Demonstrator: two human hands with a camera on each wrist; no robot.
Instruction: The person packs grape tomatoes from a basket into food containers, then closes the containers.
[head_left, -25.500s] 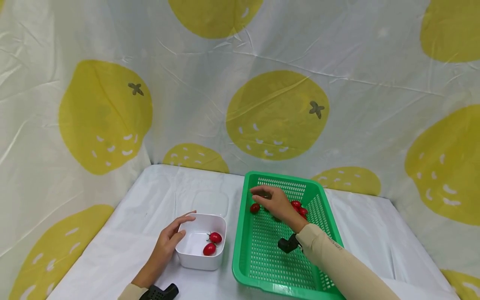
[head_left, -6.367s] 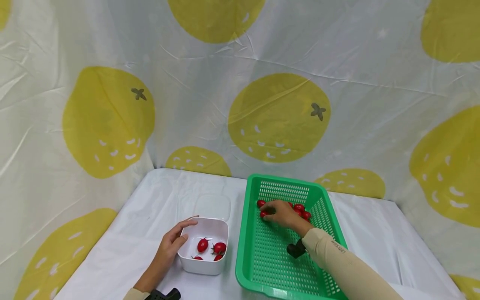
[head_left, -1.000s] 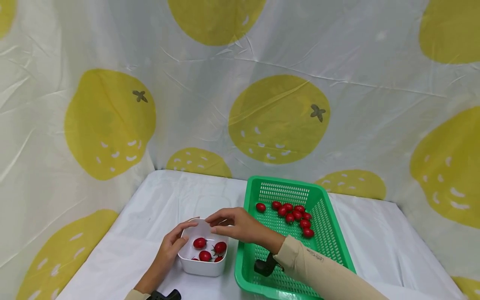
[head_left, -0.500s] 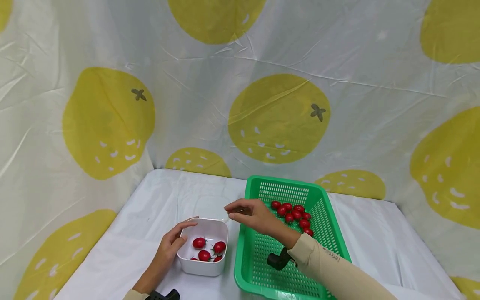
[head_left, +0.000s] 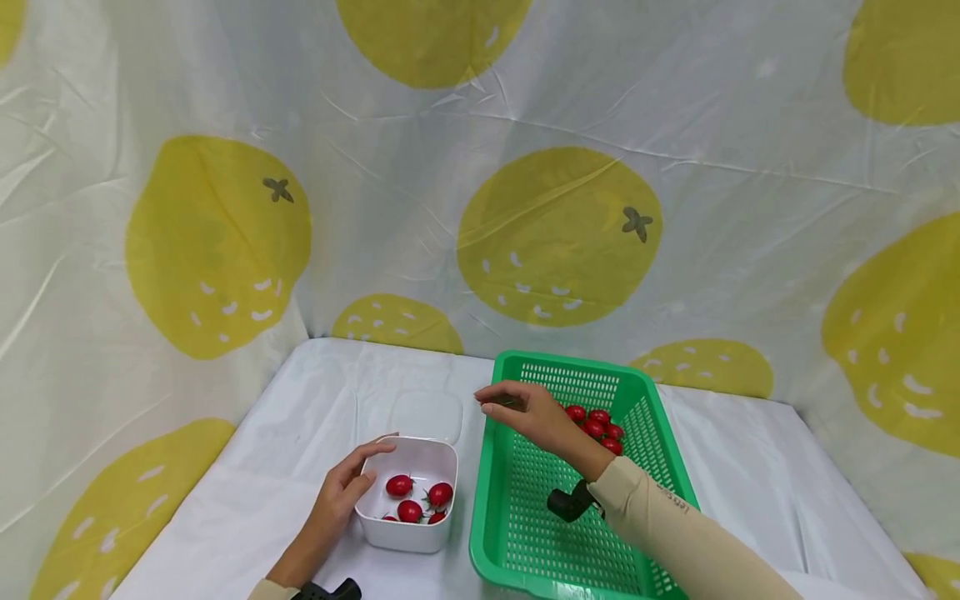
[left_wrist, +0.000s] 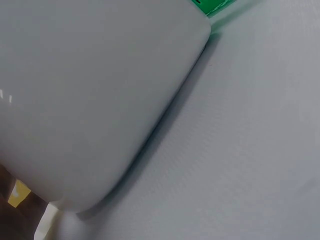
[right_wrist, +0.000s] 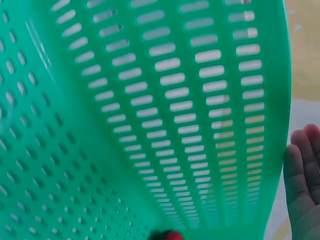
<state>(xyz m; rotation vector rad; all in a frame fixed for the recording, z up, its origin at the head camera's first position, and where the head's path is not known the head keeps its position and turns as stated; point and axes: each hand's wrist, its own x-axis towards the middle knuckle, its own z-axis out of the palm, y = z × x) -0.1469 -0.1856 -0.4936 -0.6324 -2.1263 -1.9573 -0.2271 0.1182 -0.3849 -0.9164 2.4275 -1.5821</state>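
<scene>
Three red tomatoes (head_left: 409, 512) lie in full view inside the white box (head_left: 405, 537); two more show only in part behind its near wall. Green stem bits visible on some. Box stands on the cloth-covered desk (head_left: 307, 421), just left of the green basket (head_left: 483, 525).

Left hand (head_left: 337, 487) holds the box at its left side, thumb and index at the rim; other fingers mostly hidden. Left wrist view: mainly the box's smooth outer wall.

Right hand (head_left: 536, 417) hangs above the basket's left edge, empty; fingers loosely bent, narrow gap between thumb and index. Right wrist view puts those fingers just outside the slotted wall; contact with the rim, cannot tell.

More tomatoes (head_left: 594, 428) cluster toward the far right of the basket, partly covered by hand and wrist; count uncertain. Clear lid (head_left: 427, 414) lies flat behind the box. Backdrop: pale curtain (head_left: 375, 200), large yellow fruit print.
</scene>
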